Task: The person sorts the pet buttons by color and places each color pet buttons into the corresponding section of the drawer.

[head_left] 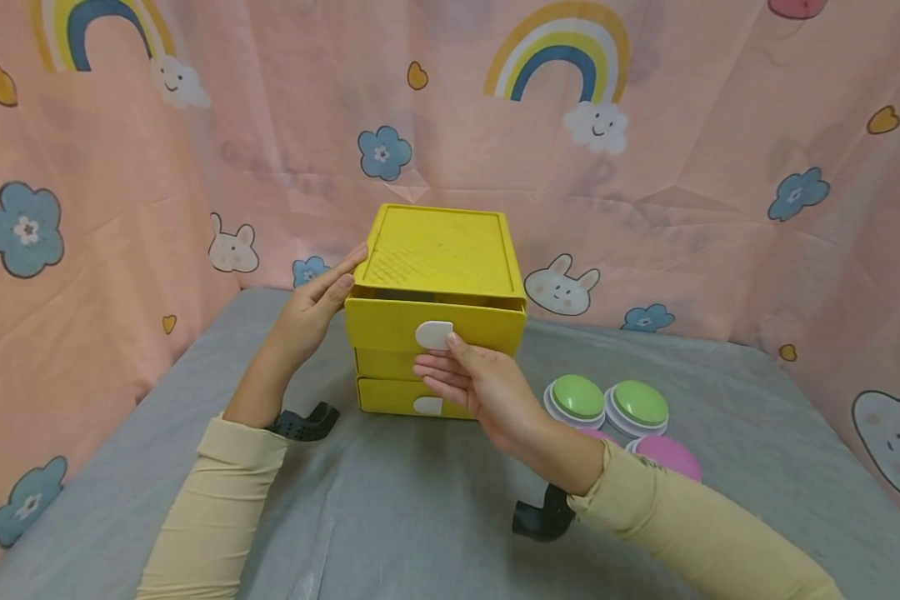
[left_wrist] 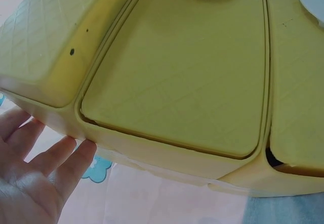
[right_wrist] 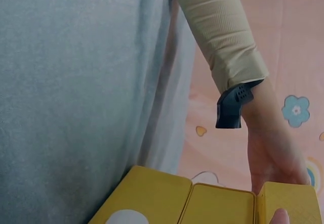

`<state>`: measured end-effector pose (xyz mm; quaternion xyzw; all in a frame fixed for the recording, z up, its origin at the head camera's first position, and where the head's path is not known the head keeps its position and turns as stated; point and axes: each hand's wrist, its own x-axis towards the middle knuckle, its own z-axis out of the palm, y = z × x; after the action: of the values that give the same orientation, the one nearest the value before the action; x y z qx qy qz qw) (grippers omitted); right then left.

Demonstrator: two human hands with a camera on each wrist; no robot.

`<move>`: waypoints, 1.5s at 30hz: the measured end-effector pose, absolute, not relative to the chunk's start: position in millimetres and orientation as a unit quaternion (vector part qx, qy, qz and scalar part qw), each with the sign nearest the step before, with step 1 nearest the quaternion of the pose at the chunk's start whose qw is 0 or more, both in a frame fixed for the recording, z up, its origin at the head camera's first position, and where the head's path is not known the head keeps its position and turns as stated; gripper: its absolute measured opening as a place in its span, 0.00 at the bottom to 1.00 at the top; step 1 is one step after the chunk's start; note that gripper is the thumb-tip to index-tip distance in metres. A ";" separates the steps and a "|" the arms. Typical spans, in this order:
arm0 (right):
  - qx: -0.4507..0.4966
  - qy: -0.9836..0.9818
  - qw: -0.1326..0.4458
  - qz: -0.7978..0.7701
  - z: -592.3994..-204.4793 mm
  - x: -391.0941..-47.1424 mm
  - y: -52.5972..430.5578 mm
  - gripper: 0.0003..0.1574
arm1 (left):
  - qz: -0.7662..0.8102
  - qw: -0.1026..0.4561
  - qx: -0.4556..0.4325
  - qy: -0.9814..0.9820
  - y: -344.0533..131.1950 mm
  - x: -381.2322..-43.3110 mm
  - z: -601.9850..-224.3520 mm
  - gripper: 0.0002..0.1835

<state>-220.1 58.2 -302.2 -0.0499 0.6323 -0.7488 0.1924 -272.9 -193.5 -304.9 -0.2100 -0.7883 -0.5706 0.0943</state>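
Observation:
A yellow drawer box [head_left: 450, 246] stands on the grey cloth, its top drawer [head_left: 386, 323] pulled a little forward, with a dark gap above the front. At that drawer's white handle [head_left: 432, 335], my right hand [head_left: 487, 387] pinches the right edge, thumb in front and the other fingers below. My left hand [head_left: 307, 317] rests against the box's left side, fingers extended; in the left wrist view the fingertips [left_wrist: 86, 148] touch the side edge. The bottom drawer [head_left: 386, 394] has a similar white handle, partly covered by my right hand's fingers. Only the right thumb tip [right_wrist: 280, 216] shows in the right wrist view.
Right of the box are two green-topped round push buttons [head_left: 578, 397] with white bases, and pink ones [head_left: 669, 457] partly behind my right forearm. Black wrist mounts [head_left: 543, 514] sit at both cuffs. A pink printed curtain [head_left: 307, 125] hangs close behind the box.

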 end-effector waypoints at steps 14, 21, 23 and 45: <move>-0.042 0.627 0.190 -0.754 -298.7 -223.1 57.1 0.30 | -0.575 0.093 -0.210 -0.785 -192.3 -272.5 -303.4 0.26; -0.038 0.630 0.194 -0.751 -297.2 -223.8 56.8 0.30 | -0.578 0.092 -0.208 -0.784 -192.4 -272.3 -303.3 0.26; -0.037 0.629 0.194 -0.752 -297.1 -224.2 56.6 0.30 | -0.577 0.093 -0.208 -0.784 -192.4 -271.9 -303.0 0.26; -0.037 0.622 0.192 -0.759 -297.8 -228.1 55.5 0.29 | -0.587 0.091 -0.223 -0.773 -193.2 -271.2 -304.6 0.26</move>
<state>-228.1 55.5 -297.8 -0.0366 0.6216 -0.7585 0.1922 -271.2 -193.2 -304.6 -0.2233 -0.7727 -0.5872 0.0915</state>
